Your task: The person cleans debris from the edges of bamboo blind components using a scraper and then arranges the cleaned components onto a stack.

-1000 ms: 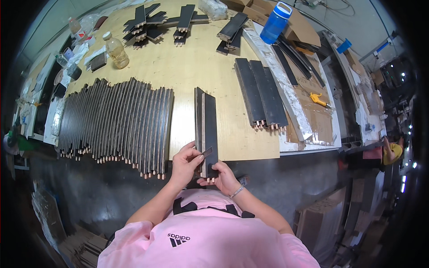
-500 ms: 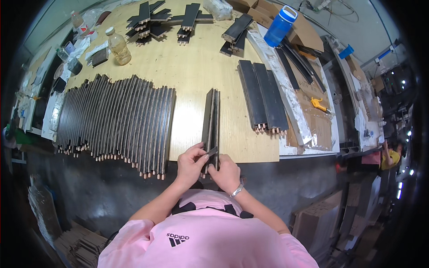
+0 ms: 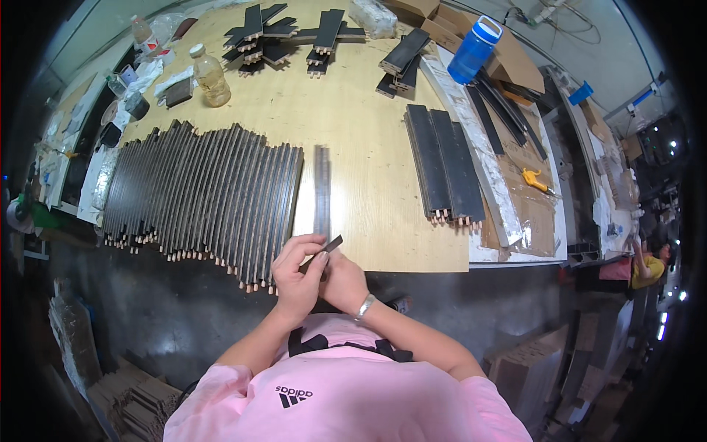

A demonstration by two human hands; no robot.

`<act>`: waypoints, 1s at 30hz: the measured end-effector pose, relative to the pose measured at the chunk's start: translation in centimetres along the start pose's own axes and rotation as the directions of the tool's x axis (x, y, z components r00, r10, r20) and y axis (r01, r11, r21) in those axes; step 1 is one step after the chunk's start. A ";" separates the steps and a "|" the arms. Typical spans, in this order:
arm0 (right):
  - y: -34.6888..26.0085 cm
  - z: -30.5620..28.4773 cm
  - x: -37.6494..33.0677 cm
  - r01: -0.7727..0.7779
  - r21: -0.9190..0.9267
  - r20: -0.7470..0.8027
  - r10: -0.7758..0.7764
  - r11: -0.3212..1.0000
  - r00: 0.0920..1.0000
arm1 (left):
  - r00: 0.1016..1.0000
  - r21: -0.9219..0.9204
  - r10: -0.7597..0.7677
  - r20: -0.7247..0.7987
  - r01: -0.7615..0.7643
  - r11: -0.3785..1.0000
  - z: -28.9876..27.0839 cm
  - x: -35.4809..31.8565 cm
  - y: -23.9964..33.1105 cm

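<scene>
Head view: both hands meet over a small dark strip at the near edge of the worktop [image 3: 353, 125].

Left hand [image 3: 298, 276] curls its fingers around the short dark strip [image 3: 329, 247], pinching it near one end, while the right hand [image 3: 345, 283] closes in just behind it, apparently steadying the same piece; how firmly it grips I cannot tell. The strip is lifted and tilted, close to the near end of a long dark slat [image 3: 322, 188] lying alone on the wood, seemingly kept apart as the piece being worked on. To the person's left a row of dark slats [image 3: 202, 191] lies side by side, ends aligned toward the edge, likely for easy picking; a smaller stack of slats [image 3: 445, 162] sits to the right.
</scene>
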State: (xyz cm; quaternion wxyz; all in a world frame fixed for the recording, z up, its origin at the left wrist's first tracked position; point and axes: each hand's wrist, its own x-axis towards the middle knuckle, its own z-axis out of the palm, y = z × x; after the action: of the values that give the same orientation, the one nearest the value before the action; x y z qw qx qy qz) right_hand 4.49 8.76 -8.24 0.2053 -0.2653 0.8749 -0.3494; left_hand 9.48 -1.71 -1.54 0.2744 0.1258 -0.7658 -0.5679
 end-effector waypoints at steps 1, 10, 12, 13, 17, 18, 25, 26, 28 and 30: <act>-0.4 0.5 0.3 0.090 0.043 0.011 -0.091 0.995 0.996 | 1.000 0.015 0.021 0.010 -0.021 1.000 -0.3 0.1 0.3; 2.0 -3.7 -1.3 0.089 -0.012 -0.329 -0.088 0.996 0.940 | 0.992 -0.075 0.070 0.105 -0.062 0.995 0.8 -1.1 1.0; 4.2 -7.7 -0.5 -0.005 -0.095 -0.548 -0.048 0.995 0.835 | 0.989 -0.084 0.055 0.139 -0.044 0.995 0.9 -1.2 0.8; 5.7 -9.8 -0.1 -0.037 -0.171 -0.645 -0.083 0.985 0.759 | 0.985 -0.084 0.041 0.166 -0.027 0.996 1.1 -1.1 0.7; 10.1 -16.6 1.2 -0.297 -0.308 -0.795 -0.072 0.904 0.603 | 0.971 -0.128 0.053 0.232 -0.023 0.991 2.3 -0.5 0.6; 10.9 -17.4 1.6 -0.386 -0.349 -0.810 -0.069 0.854 0.582 | 0.968 -0.135 0.059 0.244 -0.026 0.991 2.7 -0.4 0.6; 13.3 -18.2 1.7 -0.415 -0.114 -0.781 0.177 0.902 0.599 | 0.936 -0.182 0.036 0.349 0.030 0.983 5.2 0.5 0.8; 13.0 -17.7 0.9 -0.417 -0.109 -0.779 0.183 0.902 0.599 | 0.937 -0.174 0.025 0.349 0.039 0.984 5.3 0.6 0.6; 11.7 -16.1 -1.9 -0.255 -0.077 -0.824 0.082 0.964 0.561 | 0.945 -0.161 -0.029 0.327 0.086 0.983 5.4 1.6 0.3; 10.2 -13.9 -5.3 -0.252 0.003 -0.780 0.160 0.968 0.604 | 0.958 -0.132 -0.058 0.280 0.098 0.986 5.5 3.2 -0.1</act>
State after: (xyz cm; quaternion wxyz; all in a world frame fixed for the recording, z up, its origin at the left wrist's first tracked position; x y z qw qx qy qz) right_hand -2.26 25.22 -5.27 -0.1663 0.0026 0.9197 -0.3556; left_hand 3.71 1.06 -1.87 0.1511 0.0554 -0.7476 -0.6443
